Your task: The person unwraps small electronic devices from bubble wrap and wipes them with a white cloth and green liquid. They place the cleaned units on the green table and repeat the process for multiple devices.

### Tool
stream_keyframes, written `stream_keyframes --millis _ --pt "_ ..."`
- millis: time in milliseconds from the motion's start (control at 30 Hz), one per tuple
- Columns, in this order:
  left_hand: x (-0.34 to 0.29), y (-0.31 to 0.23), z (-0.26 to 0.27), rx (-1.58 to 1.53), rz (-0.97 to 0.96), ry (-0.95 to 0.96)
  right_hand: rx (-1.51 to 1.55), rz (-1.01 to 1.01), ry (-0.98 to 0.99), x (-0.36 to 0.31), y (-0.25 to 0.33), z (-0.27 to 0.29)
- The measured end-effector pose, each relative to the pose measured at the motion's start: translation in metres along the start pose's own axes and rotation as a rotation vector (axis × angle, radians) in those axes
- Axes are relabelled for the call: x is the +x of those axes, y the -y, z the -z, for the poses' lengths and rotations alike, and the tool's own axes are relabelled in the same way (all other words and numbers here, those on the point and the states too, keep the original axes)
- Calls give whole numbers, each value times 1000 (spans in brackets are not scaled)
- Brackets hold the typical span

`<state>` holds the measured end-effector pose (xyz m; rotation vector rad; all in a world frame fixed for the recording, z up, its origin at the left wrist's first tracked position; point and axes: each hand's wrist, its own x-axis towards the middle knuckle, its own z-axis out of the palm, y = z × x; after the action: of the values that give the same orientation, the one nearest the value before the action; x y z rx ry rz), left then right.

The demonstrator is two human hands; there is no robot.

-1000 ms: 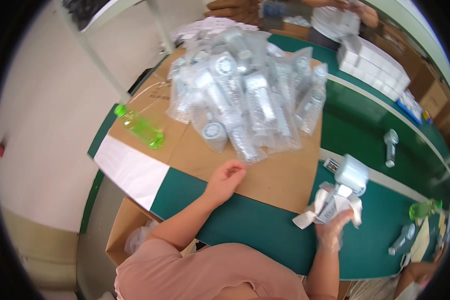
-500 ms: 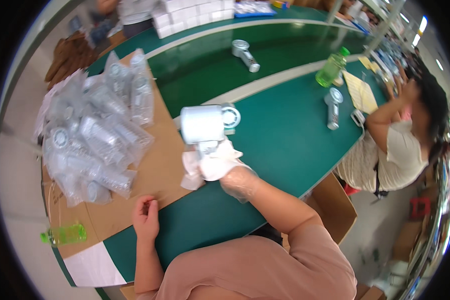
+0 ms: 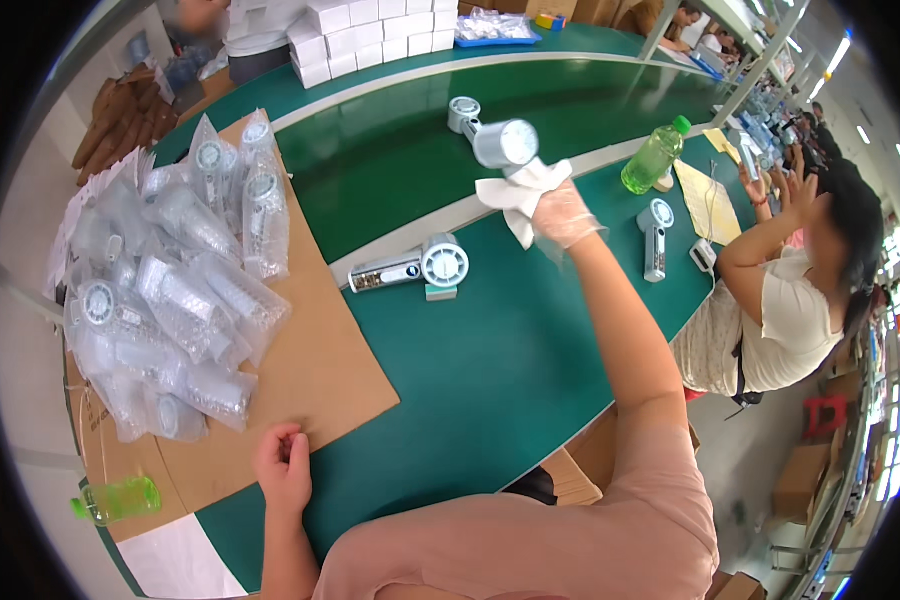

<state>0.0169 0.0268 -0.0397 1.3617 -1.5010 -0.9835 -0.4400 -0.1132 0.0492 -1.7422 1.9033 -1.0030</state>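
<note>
My right hand (image 3: pixel 565 215), in a clear plastic glove, reaches out to the edge of the green belt. It is closed on a white cloth (image 3: pixel 518 195) and a silver handheld fan (image 3: pixel 505 145), whose rounded head points away from me; the cloth covers its handle. Behind it, partly hidden, another handheld fan (image 3: pixel 462 112) lies on the belt. A third fan (image 3: pixel 444 263) lies near the cardboard, its head by a small teal block (image 3: pixel 441 293). My left hand (image 3: pixel 284 468) rests with curled fingers by the cardboard's front edge, nothing visible in it.
Bubble-wrapped fans (image 3: pixel 175 290) are heaped on the cardboard sheet (image 3: pixel 330 370) at left. Two green bottles (image 3: pixel 120 499) (image 3: pixel 656 157) lie or stand at either side. Another fan (image 3: pixel 656 240) lies near a seated co-worker (image 3: pixel 795 310). White boxes (image 3: pixel 370 35) are stacked beyond the belt.
My right hand has moved away from me and to the right, carrying the held fan from beside the cardboard to the belt. The fan near the cardboard now shows whole. My left hand stays put.
</note>
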Motion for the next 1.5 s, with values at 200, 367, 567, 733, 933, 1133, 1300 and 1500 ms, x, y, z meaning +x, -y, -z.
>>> stream_keyframes --millis 200,367,567,733,933,1133,1300,1500 --pt "3 5 0 -23 52 16 -662 273 64 111 -75 -65" --pt "0 8 9 -85 94 6 -855 18 416 135 -9 -72" --pt "6 7 6 -106 107 51 -813 94 244 139 -45 -63" --pt "2 11 14 -146 125 66 -826 66 115 79 -44 -22" --pt "4 7 8 -133 116 93 -863 50 74 -48 -72 55" --pt "3 12 12 -28 49 37 -792 207 -79 -96 -109 41" --pt "1 5 3 -24 26 44 -516 435 -259 -140 -112 54" --pt "0 -6 7 73 -234 50 -483 629 -193 -148 -82 15"
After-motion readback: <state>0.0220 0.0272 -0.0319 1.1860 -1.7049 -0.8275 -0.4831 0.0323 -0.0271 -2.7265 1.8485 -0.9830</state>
